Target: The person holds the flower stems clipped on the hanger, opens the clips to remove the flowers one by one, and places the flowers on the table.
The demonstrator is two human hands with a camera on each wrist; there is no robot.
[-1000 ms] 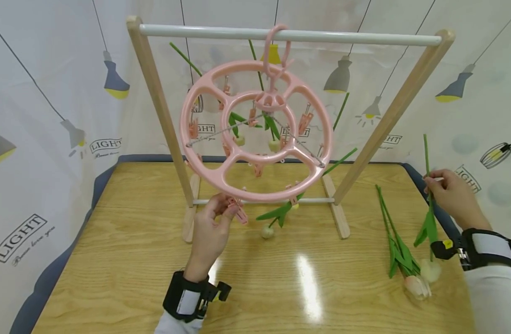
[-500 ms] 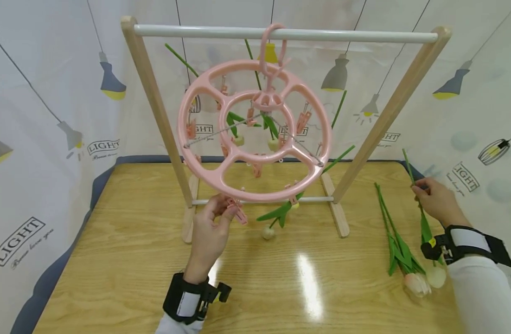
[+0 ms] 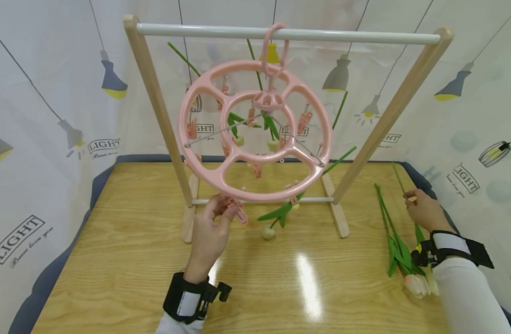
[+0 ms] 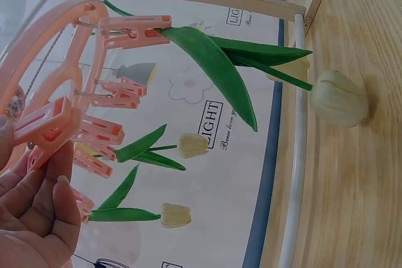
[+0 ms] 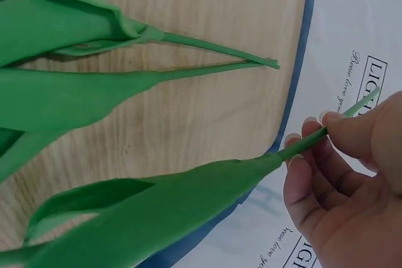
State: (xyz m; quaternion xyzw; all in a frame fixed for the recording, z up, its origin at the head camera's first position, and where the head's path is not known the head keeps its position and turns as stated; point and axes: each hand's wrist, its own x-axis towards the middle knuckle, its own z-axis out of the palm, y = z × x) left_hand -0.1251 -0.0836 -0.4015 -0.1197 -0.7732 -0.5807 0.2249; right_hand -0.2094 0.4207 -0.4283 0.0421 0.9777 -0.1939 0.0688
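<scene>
My left hand [image 3: 211, 227] pinches a pink clothespin [image 3: 240, 214] that hangs from the front rim of a round pink clip hanger [image 3: 215, 176]. In the left wrist view, thumb and fingers squeeze that clothespin [image 4: 47, 123]. On the right, my right hand [image 3: 426, 211] pinches the green stem [image 5: 303, 145] of an artificial tulip, its leaves trailing toward me and its pale bloom [image 3: 433, 280] partly behind the wrist strap. Beside it other tulips [image 3: 401, 255] lie on the table, stems pointing away. A white tulip [image 4: 339, 98] hangs bloom-down from another clothespin [image 4: 135, 31] on the hanger.
The hanger hooks over a white bar [image 3: 197, 31] between two wooden posts [image 3: 395, 111], whose feet [image 3: 341, 218] stand on the wooden table [image 3: 126, 260]. More tulips [image 4: 191, 145] hang at the hanger's far side. A lamp-printed cloth [image 3: 38, 120] surrounds the table.
My right hand has moved left and toward me, lowering the tulip beside the lying ones. The left hand keeps its pinch on the clothespin.
</scene>
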